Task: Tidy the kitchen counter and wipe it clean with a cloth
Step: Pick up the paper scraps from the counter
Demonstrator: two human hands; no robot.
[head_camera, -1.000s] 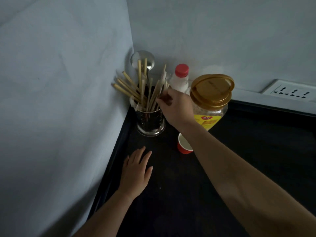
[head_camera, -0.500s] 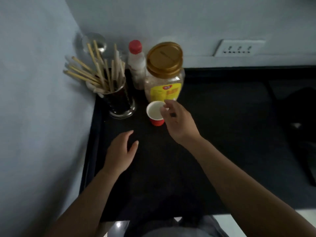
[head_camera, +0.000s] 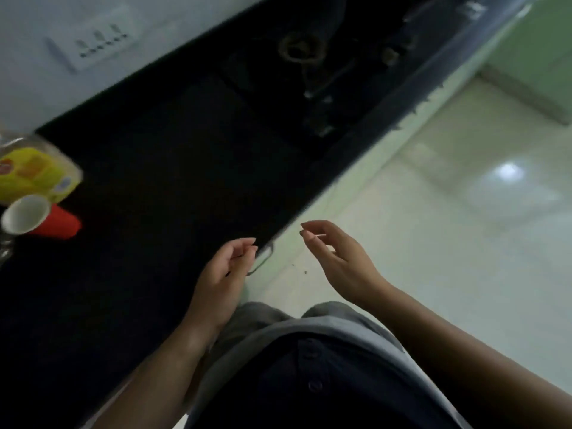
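Note:
The black kitchen counter [head_camera: 161, 156] runs diagonally across the tilted, blurred head view. At its left edge stand a small red paper cup [head_camera: 46, 219] with a white inside and a clear jar with a yellow label [head_camera: 34, 178]. My left hand [head_camera: 227, 270] hovers over the counter's front edge, fingers loosely curled, holding nothing. My right hand [head_camera: 337, 258] hangs off the counter over the floor, fingers relaxed; I cannot tell whether the thin pale streak at its fingertips is an object. No cloth is visible.
A dark gas stove [head_camera: 309, 60] sits on the counter further along. A white wall socket [head_camera: 96, 38] is above the counter. A metal drawer handle [head_camera: 263, 258] shows under the front edge. Pale glossy floor tiles [head_camera: 464, 218] lie to the right.
My right hand left the chopstick holder, passed the red cup and drew back off the counter. My left hand lifted off the counter. The view swung right; the chopstick holder is out of view.

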